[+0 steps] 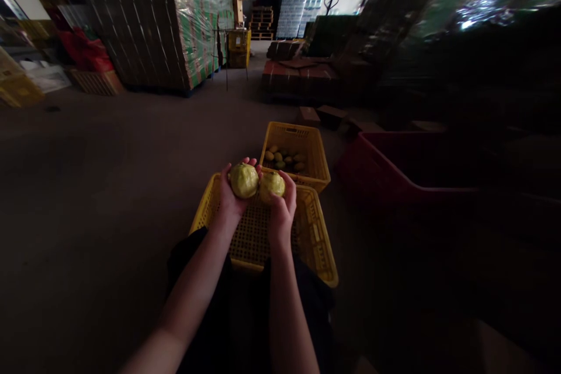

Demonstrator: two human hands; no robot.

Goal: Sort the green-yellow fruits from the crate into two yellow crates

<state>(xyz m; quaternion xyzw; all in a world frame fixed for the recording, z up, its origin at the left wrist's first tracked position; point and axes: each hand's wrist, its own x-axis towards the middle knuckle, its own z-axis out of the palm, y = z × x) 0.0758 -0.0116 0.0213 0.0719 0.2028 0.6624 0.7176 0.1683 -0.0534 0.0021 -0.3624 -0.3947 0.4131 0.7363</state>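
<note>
Two round, bumpy, yellow-green fruits that look like guavas are held side by side over a yellow plastic crate. The left guava (244, 180) rests in my left hand (229, 201), with the palm beneath it and the fingers curled behind. Around the right guava (269, 188) my right hand (286, 205) is closed, its thumb on the near side. Both hands are close together above the near yellow crate (323, 254), whose perforated bottom shows between my forearms. Just beyond stands a second yellow crate (318, 155) with several oval yellow-green fruits (280, 158) inside.
To the right is a large red bin (385, 169). Flattened cartons (300, 70) lie stacked behind the crates. A tall plastic-wrapped pallet stack (188, 17) stands at the left back, near a yellow box (239, 47). Dark concrete floor (109, 158) extends leftward.
</note>
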